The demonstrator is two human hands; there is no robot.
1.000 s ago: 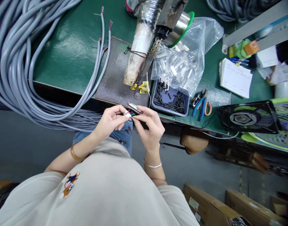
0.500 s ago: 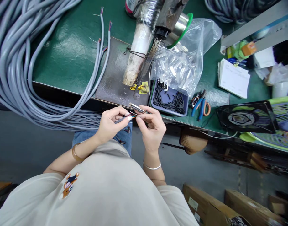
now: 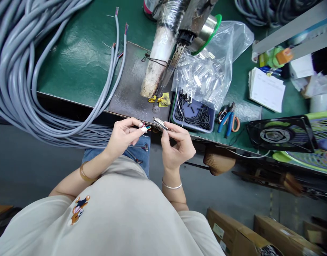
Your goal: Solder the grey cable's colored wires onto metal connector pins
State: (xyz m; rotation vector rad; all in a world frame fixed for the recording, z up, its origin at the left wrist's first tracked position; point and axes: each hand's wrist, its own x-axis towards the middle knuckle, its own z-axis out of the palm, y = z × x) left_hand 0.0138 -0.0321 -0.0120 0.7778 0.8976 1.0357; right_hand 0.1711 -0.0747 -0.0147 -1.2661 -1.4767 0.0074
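Observation:
Thumb and finger of my left hand [image 3: 126,137] pinch a cable end, with thin coloured wires [image 3: 147,127] fanning out to the right. My right hand [image 3: 177,144] grips a small metal connector [image 3: 160,123] by its right end, near the front edge of the grey plate [image 3: 133,81]. A small gap separates the wires from the connector. Above them, the tip of a soldering iron [image 3: 163,83] points down beside a white wrapped tube [image 3: 156,60] and a yellow sponge piece [image 3: 164,100].
A thick bundle of grey cables [image 3: 16,71] covers the left. Right of the plate stand a purple tray [image 3: 191,111] of black tubes, a plastic bag [image 3: 222,64] of connectors, a solder spool [image 3: 206,32], pliers [image 3: 229,122], a notepad [image 3: 266,89] and a black fan [image 3: 280,134].
My right hand has moved right with the connector, away from my left hand. My left hand has shifted slightly left and up, and the coloured wires show more plainly.

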